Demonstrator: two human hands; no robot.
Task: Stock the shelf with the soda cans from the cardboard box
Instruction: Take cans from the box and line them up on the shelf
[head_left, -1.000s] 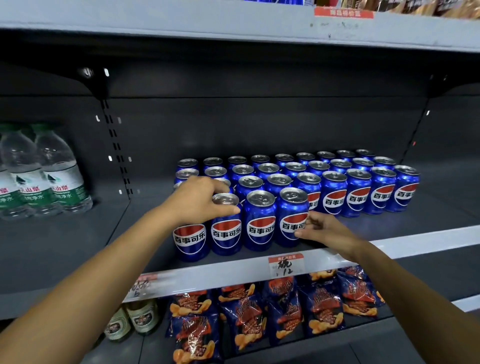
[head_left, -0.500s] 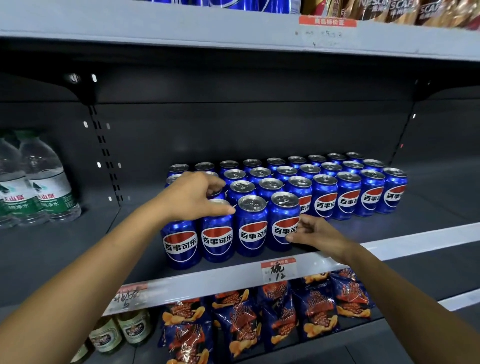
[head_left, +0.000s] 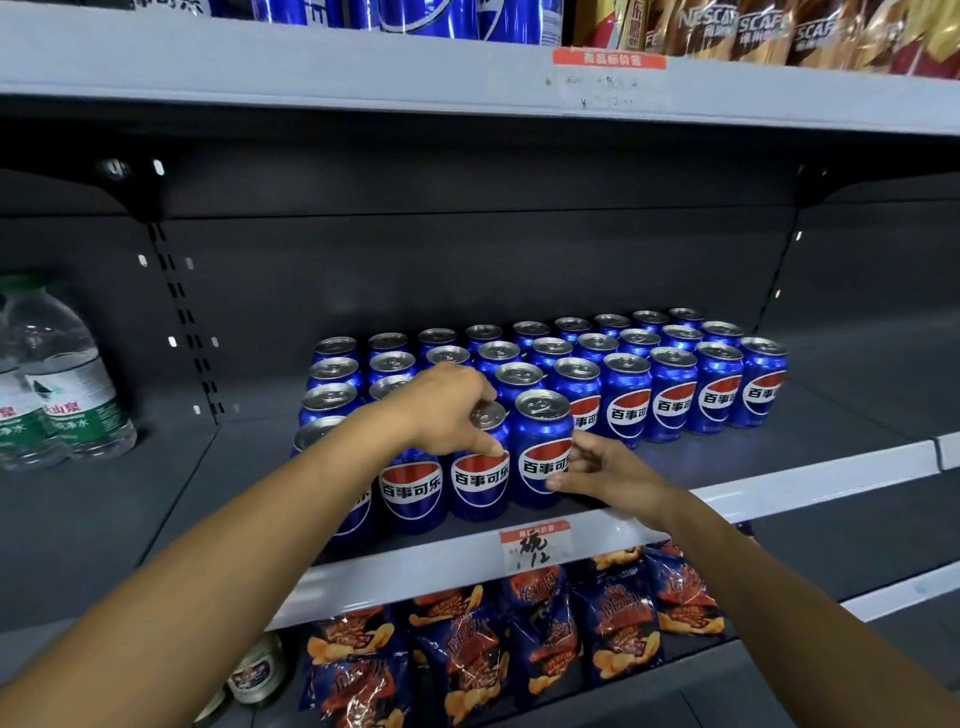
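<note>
Blue soda cans (head_left: 628, 405) stand upright in packed rows on the grey shelf (head_left: 779, 483), the front row just behind its price tag (head_left: 535, 545). Above and left of the tag, the left hand (head_left: 447, 410) curls over a front can (head_left: 480, 478), thumb on its label. Just right of the tag, the right hand (head_left: 608, 475) pinches the end can (head_left: 543, 452) with bent fingers. Snack bags (head_left: 519, 644) lie below the tag; water bottles (head_left: 62, 379) stand far left of it

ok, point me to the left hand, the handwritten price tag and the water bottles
left hand (head_left: 441, 410), head view: back of the hand, over the front cans.
handwritten price tag (head_left: 535, 546), head view: middle of the white label on the shelf edge.
water bottles (head_left: 67, 384), head view: label of the nearer bottle.
</note>
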